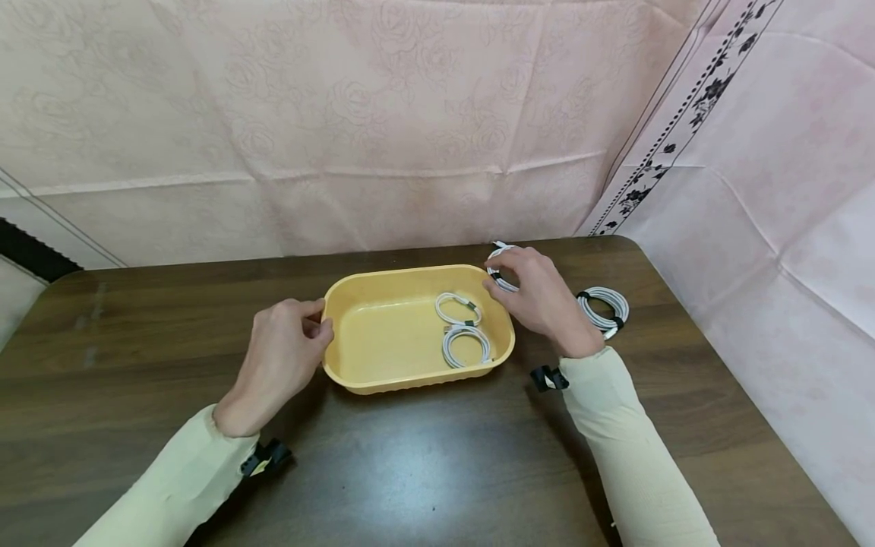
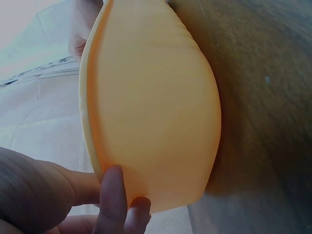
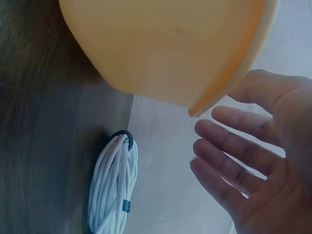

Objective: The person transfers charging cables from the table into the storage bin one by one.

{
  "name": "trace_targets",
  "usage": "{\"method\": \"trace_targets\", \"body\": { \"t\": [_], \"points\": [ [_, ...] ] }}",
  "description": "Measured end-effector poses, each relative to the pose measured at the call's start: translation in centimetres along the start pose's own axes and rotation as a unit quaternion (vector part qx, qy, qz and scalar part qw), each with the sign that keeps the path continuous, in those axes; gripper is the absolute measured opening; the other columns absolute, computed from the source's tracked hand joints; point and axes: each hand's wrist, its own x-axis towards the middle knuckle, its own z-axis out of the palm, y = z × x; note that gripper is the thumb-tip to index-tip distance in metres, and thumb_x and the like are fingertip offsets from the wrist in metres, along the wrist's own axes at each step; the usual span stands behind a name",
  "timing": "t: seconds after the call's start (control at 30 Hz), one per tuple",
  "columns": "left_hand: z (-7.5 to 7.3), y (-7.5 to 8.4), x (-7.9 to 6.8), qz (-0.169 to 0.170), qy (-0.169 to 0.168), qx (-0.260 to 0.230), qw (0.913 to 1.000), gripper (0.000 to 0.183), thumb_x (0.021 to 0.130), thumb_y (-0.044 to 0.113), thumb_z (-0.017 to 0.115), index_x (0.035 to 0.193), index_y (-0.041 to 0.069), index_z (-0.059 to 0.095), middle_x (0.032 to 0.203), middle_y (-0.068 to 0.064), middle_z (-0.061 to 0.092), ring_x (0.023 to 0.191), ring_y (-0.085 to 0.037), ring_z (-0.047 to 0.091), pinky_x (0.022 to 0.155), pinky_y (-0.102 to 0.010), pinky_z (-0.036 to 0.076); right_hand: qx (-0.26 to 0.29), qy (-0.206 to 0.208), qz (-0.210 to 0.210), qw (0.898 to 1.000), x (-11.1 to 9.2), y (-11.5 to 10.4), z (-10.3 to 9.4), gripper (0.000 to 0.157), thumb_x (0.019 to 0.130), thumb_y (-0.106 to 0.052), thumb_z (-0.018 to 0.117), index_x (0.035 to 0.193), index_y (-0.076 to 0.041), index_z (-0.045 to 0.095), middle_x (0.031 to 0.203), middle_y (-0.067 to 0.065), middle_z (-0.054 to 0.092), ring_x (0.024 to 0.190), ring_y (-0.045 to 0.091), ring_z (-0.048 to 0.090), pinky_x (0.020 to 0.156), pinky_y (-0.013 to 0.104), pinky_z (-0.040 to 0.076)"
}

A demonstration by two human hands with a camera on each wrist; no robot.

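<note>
A yellow plastic tray (image 1: 383, 342) stands on the dark wooden table, with two small coils of white cable, an upper coil (image 1: 458, 309) and a lower coil (image 1: 466, 347), at its right end inside. My left hand (image 1: 280, 357) pinches the tray's left rim, thumb and fingers on either side of the wall. At the opposite end, my right hand (image 1: 536, 292) has its fingers extended near the rim (image 3: 234, 85) and grips nothing. Partly behind that hand in the head view, a white cable coil (image 3: 114, 185) with dark ties lies on the table.
A larger white cable coil (image 1: 603, 310) with black ties lies right of the tray, close to my right wrist. Pink floral cloth (image 1: 355, 129) hangs along the table's back edge, and more cloth (image 1: 786, 228) covers the right side.
</note>
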Motion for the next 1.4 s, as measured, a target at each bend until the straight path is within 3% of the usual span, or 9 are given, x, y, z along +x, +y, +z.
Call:
{"method": "trace_targets", "body": {
  "t": [0.27,1.4],
  "points": [
    [0.0,0.0,0.1,0.001,-0.001,0.001,1.0000,0.037,0.094,0.006,0.063,0.128,-0.009,0.066,0.099,-0.021,0.073,0.076,-0.023,0.065,0.050,-0.022,0.049,-0.008,-0.002,0.020,1.000,0.1,0.7,0.0,0.035,0.096,-0.021,0.070,0.125,-0.004,0.070,0.130,0.014,0.068,0.129,0.033,0.055,0.111,0.051,0.043],
    [0.0,0.0,0.0,-0.011,-0.005,0.006,0.9999,0.038,0.094,0.006,0.064,0.129,-0.009,0.066,0.102,-0.022,0.072,0.076,-0.024,0.065,0.050,-0.022,0.049,-0.013,-0.016,0.057,0.998,0.0,2.0,-0.3,0.040,0.095,-0.021,0.071,0.130,-0.004,0.067,0.137,0.015,0.064,0.136,0.034,0.051,0.116,0.052,0.039]
  ]
}}
